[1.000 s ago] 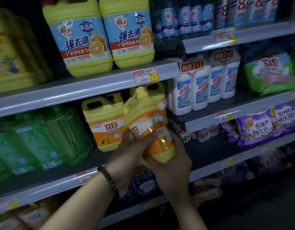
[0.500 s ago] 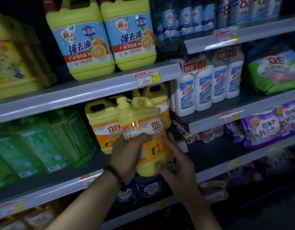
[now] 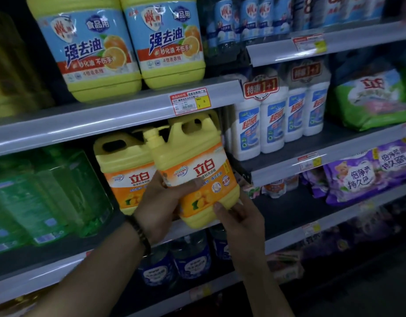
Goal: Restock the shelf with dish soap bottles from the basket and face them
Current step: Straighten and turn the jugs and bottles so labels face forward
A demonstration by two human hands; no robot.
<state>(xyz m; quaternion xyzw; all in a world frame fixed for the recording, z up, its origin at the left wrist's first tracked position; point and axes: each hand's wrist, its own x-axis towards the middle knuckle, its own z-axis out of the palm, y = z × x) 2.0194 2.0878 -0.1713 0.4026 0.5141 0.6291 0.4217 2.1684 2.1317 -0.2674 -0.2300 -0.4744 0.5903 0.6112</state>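
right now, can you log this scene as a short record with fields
held item: yellow dish soap bottle, tilted, orange label toward camera
left hand: grips bottle's left side
right hand: grips bottle's lower right corner
neighbour: matching jug standing on shelf, behind-left
status: bottle not yet set down

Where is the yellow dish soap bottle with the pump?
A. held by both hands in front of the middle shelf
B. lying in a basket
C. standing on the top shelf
A: the left hand and right hand both hold the dish soap bottle before the shelf.
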